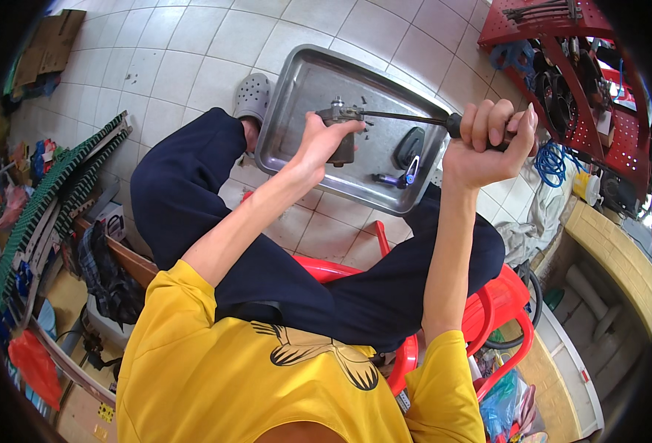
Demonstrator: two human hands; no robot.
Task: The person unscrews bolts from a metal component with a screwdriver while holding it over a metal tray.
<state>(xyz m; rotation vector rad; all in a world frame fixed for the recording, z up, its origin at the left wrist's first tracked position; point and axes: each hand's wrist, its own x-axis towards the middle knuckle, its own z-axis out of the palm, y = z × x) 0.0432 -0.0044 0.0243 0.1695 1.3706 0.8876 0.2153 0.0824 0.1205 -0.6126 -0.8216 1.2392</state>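
Note:
My left hand [318, 148] is closed around a grey metal part [343, 151] that looks like a carburetor, held above the left half of a metal tray [281, 111]. My right hand [488, 140] grips the handle of a screwdriver [407, 117], whose long dark shaft points left. Its tip meets the upper side of the metal part, though the exact contact is too small to make out. Several small dark bits lie in the tray near the part. Farther right in it are a dark rounded piece [409, 148] and a small purple-and-black object [392, 179].
A red pegboard rack [592, 88] with tools and a coil of blue cord [551, 162] stand at the right. Beneath me is a red plastic chair [499, 299]. Green-striped panels [60, 199] lean among clutter at the left. Pale tiles [237, 40] cover the floor.

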